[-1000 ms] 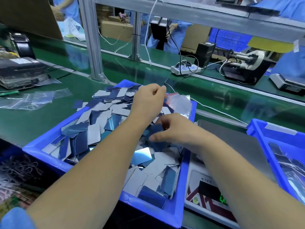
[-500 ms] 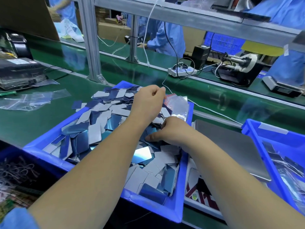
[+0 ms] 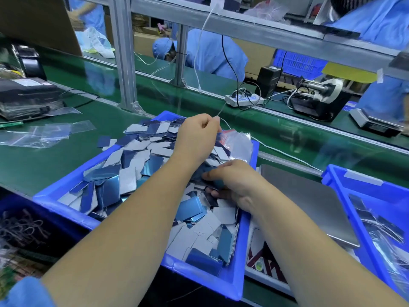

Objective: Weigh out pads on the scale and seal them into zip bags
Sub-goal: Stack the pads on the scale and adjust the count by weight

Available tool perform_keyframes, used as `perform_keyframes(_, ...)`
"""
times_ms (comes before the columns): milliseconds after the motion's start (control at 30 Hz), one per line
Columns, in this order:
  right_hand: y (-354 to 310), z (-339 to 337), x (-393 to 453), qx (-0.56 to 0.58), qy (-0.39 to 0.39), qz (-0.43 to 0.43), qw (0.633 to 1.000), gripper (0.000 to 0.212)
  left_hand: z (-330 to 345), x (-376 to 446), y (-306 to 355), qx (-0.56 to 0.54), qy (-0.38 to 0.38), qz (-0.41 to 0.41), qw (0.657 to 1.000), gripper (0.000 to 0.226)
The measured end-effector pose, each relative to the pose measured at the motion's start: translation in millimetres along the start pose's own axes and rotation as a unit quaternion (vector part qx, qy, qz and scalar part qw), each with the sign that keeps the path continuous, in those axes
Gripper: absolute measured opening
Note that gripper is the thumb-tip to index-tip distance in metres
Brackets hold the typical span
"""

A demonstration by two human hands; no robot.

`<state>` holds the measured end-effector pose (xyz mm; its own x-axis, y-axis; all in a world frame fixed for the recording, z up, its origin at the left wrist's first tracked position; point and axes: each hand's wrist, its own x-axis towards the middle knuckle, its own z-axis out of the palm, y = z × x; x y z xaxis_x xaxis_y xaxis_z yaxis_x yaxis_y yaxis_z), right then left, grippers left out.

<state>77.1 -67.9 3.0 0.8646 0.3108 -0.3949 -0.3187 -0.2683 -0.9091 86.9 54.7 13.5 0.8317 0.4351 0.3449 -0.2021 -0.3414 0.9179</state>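
Note:
A blue tray (image 3: 59,193) in front of me holds a heap of flat blue and grey pads (image 3: 124,173). My left hand (image 3: 197,138) hovers over the tray's far right corner and pinches the mouth of a clear zip bag (image 3: 240,145) with a red strip. My right hand (image 3: 234,185) reaches into the heap just below, its fingers curled around a few dark blue pads. The scale (image 3: 309,200), with a bare steel platform, stands right of the tray; its display is mostly hidden by my right forearm.
A second blue tray (image 3: 345,185) with filled bags sits at the far right. Loose clear bags (image 3: 44,134) lie on the green belt at left. A metal post, a power strip with cables, a tape dispenser and other workers are behind.
My right hand has slid a little left and deeper into the pads, gathering some. My left hand stays in place holding the bag.

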Motion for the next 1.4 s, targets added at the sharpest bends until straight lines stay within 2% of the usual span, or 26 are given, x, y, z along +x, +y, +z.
perform_keyframes(200,0.6,-1.1,-2.6,-0.029,0.035,-0.022,0.999,0.029,-0.6,-1.3,0.5,-0.012,0.001,-0.006,1.0,0.034)
perform_keyframes(267,-6.0,-4.1,-4.4,-0.047,0.044,-0.04,0.997,0.036,-1.5,-2.7,1.5,-0.025,0.002,0.0,1.0,0.035)
perform_keyframes(400,-24.8,-17.6,-9.9,-0.105,0.054,-0.1,0.988,0.025,-2.8,-0.9,-0.3,-0.034,0.019,0.005,0.999,0.035)
perform_keyframes(500,-28.8,-32.1,-13.2,-0.118,0.054,-0.112,0.985,0.024,-2.9,-0.1,-3.4,-0.027,0.009,-0.01,1.0,0.034)
perform_keyframes(567,-26.6,-40.5,-13.1,-0.121,0.052,-0.111,0.985,0.025,-2.3,-1.0,-3.6,-0.006,-0.026,-0.036,0.999,0.03)
perform_keyframes(700,-16.6,-53.5,-8.4,-0.071,0.057,-0.104,0.99,0.03,0.0,-6.3,0.5,0.031,-0.143,-0.083,0.986,0.031)
perform_keyframes(767,-11.9,-57.3,-7.3,-0.044,0.054,-0.105,0.992,0.032,1.0,-9.7,2.6,0.054,-0.182,-0.076,0.979,0.034)
perform_keyframes(900,-11.4,-68.2,-10.8,-0.049,0.054,-0.142,0.987,0.019,0.6,-12.8,5.2,0.071,-0.209,-0.061,0.973,0.034)
perform_keyframes(1000,-14.6,-80.4,-14.8,-0.044,0.062,-0.159,0.984,0.018,2.2,-16.8,4.8,0.081,-0.264,-0.032,0.961,0.036)
perform_keyframes(1067,-15.1,-88.0,-17.6,-0.039,0.064,-0.162,0.984,0.018,2.5,-18.3,2.9,0.084,-0.293,-0.01,0.953,0.043)
perform_keyframes(1167,-13.4,-98.6,-23.5,-0.037,0.053,-0.168,0.984,0.022,3.1,-20.3,3.1,0.051,-0.308,-0.005,0.95,0.046)
perform_keyframes(1300,-12.5,-119.5,-34.4,-0.077,0.036,-0.187,0.979,0.026,16.4,-27.9,15.6,-0.016,-0.305,-0.018,0.952,0.022)
perform_keyframes(1400,-12.3,-141.0,-40.3,-0.128,0.007,-0.187,0.974,0.028,39.3,-32.1,30.5,-0.002,-0.309,-0.018,0.951,0.019)
